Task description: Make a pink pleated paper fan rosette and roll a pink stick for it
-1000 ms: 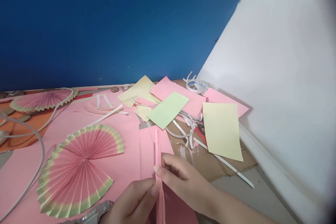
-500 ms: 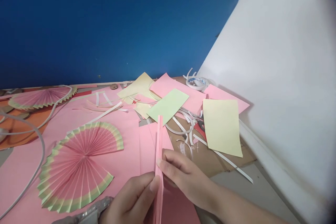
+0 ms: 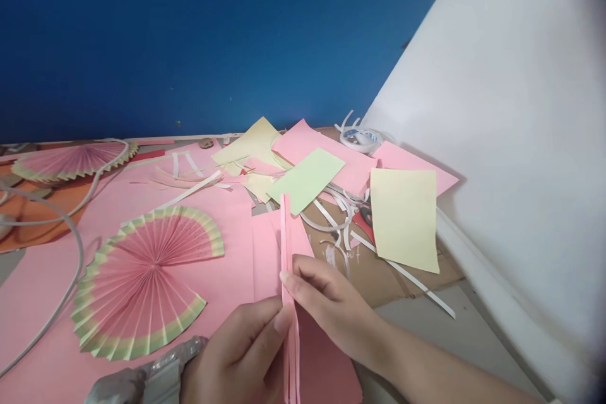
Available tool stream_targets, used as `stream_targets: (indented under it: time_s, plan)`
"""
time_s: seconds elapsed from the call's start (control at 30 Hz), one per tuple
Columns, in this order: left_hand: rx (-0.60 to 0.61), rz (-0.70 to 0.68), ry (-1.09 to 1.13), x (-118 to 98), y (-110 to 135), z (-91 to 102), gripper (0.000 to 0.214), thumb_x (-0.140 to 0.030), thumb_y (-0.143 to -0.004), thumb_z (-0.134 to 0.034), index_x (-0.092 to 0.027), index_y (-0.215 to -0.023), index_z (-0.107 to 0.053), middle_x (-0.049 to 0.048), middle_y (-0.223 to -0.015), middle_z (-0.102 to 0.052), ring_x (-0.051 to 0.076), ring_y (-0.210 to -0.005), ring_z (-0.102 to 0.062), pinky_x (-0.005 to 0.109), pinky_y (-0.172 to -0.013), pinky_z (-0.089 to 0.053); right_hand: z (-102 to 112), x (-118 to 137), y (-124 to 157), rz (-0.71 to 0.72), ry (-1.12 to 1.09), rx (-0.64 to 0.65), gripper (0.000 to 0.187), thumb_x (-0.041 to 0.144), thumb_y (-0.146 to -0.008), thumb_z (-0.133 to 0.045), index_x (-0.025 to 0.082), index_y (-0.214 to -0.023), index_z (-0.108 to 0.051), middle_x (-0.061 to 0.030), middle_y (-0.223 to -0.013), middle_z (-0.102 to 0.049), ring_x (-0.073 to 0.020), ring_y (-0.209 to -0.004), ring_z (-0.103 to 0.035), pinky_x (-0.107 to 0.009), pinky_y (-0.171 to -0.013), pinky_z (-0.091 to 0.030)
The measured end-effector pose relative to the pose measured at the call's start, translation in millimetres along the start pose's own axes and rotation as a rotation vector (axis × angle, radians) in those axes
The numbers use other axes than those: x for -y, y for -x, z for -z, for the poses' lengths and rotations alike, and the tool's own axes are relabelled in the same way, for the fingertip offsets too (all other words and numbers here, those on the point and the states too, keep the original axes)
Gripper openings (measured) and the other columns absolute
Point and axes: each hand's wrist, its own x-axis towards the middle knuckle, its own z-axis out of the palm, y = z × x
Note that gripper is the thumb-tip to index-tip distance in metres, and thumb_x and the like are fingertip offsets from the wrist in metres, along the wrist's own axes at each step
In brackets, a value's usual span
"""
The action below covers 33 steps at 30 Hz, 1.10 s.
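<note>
A narrow pink folded paper strip (image 3: 286,237) stands up lengthwise between my hands, its layers stacked in tight pleats. My left hand (image 3: 249,341) pinches its lower part, thumb on top. Further up, my right hand (image 3: 326,300) grips the right side between thumb and curled fingers. To the left lies a pleated paper fan (image 3: 156,284), pink with a yellow and green rim, spread open with a wedge-shaped gap on its right. Large pink paper (image 3: 231,303) lies beneath the fan and my hands.
Behind my hands lie a light green sheet (image 3: 307,180), pale yellow paper (image 3: 404,221), scissors (image 3: 366,214), white strips (image 3: 421,287) and a tape roll (image 3: 360,139) on cardboard. Another fan (image 3: 76,163) and a white cable (image 3: 78,265) are at left. Blue and white walls bound the surface.
The view has tilted slightly, so the tabletop things sit a little higher. Both hands keep their pinch on the folded strip, whose top leans slightly more to the left.
</note>
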Motion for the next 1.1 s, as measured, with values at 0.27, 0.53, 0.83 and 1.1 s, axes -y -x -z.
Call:
stream_targets:
  time_s: [0.27,0.53,0.83,1.1]
  plan:
    - [0.098,0.037,0.048,0.1,0.6,-1.0,0.029,-0.049,-0.080,-0.054,-0.022,-0.080,-0.064,-0.0033,-0.056,-0.057,0.013,-0.056,-0.055,0.020,-0.062,-0.047,-0.3,-5.6,-0.1,0.041,-0.052,-0.104,0.037,0.040,-0.095,-0.038,0.021,-0.064,-0.028,0.0055,-0.063,-0.024,-0.0109,-0.057,-0.024,-0.024,-0.054,-0.026]
    - [0.200,0.057,0.104,-10.3,-0.9,3.3,0.045,-0.054,-0.084,-0.045,-0.022,-0.052,-0.045,-0.0036,-0.047,-0.052,0.011,-0.052,-0.053,0.018,-0.066,-0.045,3.8,2.5,2.0,-0.042,-0.114,0.041,0.034,0.039,-0.091,-0.049,0.020,-0.066,-0.034,0.0065,-0.061,-0.028,-0.0096,-0.055,-0.027,-0.023,-0.053,-0.026]
    - [0.208,0.018,0.079,-10.2,-1.4,1.3,0.045,-0.049,-0.086,-0.045,-0.021,-0.051,-0.044,-0.0036,-0.047,-0.052,0.011,-0.051,-0.052,0.017,-0.060,-0.045,-0.4,1.2,0.8,-0.033,-0.054,0.006,0.034,0.037,-0.092,-0.045,0.020,-0.065,-0.034,0.0060,-0.061,-0.032,-0.0102,-0.057,-0.030,-0.023,-0.055,-0.029]
    - [0.400,-0.071,0.049,-7.9,-8.5,0.1,0.039,-0.045,-0.089,-0.039,-0.020,-0.059,-0.045,-0.0026,-0.050,-0.053,0.012,-0.050,-0.054,0.021,-0.055,-0.044,-2.0,-2.5,-1.0,0.066,0.074,-0.072,0.037,0.035,-0.094,-0.039,0.021,-0.063,-0.025,0.0057,-0.062,-0.024,-0.0105,-0.055,-0.023,-0.023,-0.052,-0.026]
